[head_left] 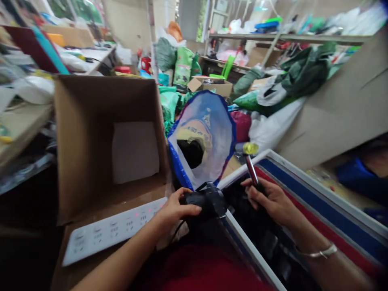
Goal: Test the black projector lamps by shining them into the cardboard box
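My left hand (178,208) grips a black plastic object (206,202) of unclear kind, with a dark cable trailing below it. My right hand (273,202) is closed around a shiny metal rod (251,169) with a yellow tip, which points up and away from me. Both hands are above a white-framed bin (318,202) with red and blue sides and dark contents. Just beyond the black object stands a woven bag (203,133) with blue edging, its mouth propped open. A white power strip (112,232) lies to the left of my left hand, resting on cardboard.
An open cardboard box (103,141) with a white sheet inside stands at the left. Stuffed green and white sacks (273,101) are heaped behind the bag. Cluttered shelves (287,38) run along the back, and a cluttered table (91,56) lies at the far left.
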A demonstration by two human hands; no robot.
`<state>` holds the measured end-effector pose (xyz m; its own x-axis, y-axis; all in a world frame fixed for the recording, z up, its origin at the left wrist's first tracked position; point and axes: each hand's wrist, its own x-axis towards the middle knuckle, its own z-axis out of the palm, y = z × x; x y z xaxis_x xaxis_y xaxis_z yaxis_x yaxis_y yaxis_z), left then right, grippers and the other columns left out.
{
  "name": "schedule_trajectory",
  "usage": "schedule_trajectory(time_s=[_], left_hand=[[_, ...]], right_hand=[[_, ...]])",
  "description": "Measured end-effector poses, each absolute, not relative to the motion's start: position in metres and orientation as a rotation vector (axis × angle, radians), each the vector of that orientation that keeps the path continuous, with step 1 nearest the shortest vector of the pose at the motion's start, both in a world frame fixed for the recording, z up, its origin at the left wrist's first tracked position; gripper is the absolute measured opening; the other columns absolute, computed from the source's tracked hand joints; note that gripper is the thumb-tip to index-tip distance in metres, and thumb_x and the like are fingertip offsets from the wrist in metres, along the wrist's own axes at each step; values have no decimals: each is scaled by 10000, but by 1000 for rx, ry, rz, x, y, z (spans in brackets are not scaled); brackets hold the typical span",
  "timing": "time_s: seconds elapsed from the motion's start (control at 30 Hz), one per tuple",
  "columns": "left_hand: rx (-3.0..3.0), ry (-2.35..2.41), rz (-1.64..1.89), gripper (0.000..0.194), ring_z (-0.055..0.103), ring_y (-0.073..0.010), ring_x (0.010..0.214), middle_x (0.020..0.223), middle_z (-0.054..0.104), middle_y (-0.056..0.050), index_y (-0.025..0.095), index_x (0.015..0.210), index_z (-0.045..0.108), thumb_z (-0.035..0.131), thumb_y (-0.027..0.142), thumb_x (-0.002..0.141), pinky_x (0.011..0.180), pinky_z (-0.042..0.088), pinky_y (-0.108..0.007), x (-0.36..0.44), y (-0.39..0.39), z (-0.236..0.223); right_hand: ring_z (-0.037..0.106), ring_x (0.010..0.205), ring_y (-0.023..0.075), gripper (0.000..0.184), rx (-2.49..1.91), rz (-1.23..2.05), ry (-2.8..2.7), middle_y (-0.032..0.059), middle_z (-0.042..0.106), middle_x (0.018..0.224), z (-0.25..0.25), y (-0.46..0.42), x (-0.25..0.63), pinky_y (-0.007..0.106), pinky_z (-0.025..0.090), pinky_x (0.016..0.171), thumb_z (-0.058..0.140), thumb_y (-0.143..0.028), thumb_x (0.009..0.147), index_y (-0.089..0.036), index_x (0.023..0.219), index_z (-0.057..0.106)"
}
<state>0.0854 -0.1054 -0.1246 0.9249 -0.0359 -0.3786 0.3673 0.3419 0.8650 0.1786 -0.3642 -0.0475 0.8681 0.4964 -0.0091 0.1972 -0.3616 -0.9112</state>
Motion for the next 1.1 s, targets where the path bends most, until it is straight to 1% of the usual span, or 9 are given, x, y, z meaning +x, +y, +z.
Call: schedule_trajectory(time_s=[0.13, 0.23, 0.3, 0.43, 0.53, 0.77, 0.9, 1.0, 1.1], left_hand=[[1253, 307, -415, 558, 622, -192, 706, 847, 639, -31, 176, 990, 571, 825, 187, 494, 615, 480, -288, 136, -149, -144], [1300, 330, -475, 532, 610, -172, 644, 772, 635, -6, 159, 963, 575, 815, 123, 490, 601, 479, -290, 161, -170, -149], [1347, 360, -487, 444, 601, -159, 642, 753, 631, 4, 146, 951, 580, 792, 117, 562, 622, 485, -298, 172, -172, -149], [1437, 437, -493, 220, 606, -150, 716, 845, 632, -9, 139, 1001, 581, 652, 175, 795, 696, 500, -331, 183, -155, -157], [1458, 456, -528, 209, 613, -154, 737, 880, 629, -19, 138, 1041, 572, 607, 190, 841, 700, 510, -340, 187, -142, -164], [1448, 401, -504, 272, 616, -171, 822, 927, 631, -23, 136, 1040, 575, 647, 96, 781, 786, 497, -369, 189, -130, -173], [1450, 369, -497, 351, 616, -183, 822, 923, 641, -24, 142, 1040, 581, 693, 82, 713, 801, 486, -388, 188, -124, -181], [1460, 360, -494, 461, 614, -187, 809, 900, 647, -22, 149, 1043, 584, 739, 62, 618, 790, 484, -376, 188, -122, -185], [1462, 354, -487, 541, 613, -194, 802, 856, 655, -14, 164, 1017, 606, 783, 74, 513, 786, 472, -341, 187, -120, -187]], right_hand=[[571, 649, 166, 318, -2269, 190, -380, 31, 624, 774, -94, -416, 160, 276, 479, 596, 487, -416, 880, -179, 1078, 562], [592, 680, 190, 367, -2402, 149, -317, 46, 652, 780, -123, -434, 152, 282, 473, 598, 423, -449, 898, -164, 1065, 582], [593, 646, 187, 392, -2429, 149, -294, 40, 652, 740, -135, -441, 151, 276, 471, 581, 400, -462, 905, -156, 1052, 597], [614, 638, 179, 364, -2411, 174, -350, 31, 670, 741, -144, -445, 156, 266, 488, 618, 392, -429, 919, -166, 1034, 617], [635, 694, 184, 342, -2390, 215, -428, 42, 683, 802, -143, -440, 162, 263, 497, 656, 396, -401, 925, -165, 1027, 622], [669, 790, 208, 363, -2323, 180, -446, 72, 709, 908, -155, -427, 168, 276, 521, 724, 388, -382, 931, -152, 1084, 624], [674, 850, 225, 346, -2329, 352, -533, 71, 713, 978, -171, -428, 172, 311, 523, 762, 400, -375, 927, -187, 1094, 638], [657, 885, 217, 329, -2299, 330, -528, 60, 702, 1018, -164, -430, 177, 310, 510, 790, 424, -367, 924, -204, 1127, 625], [636, 781, 199, 317, -2253, 122, -413, 49, 695, 897, -142, -428, 180, 295, 504, 723, 471, -364, 903, -192, 1125, 618]])
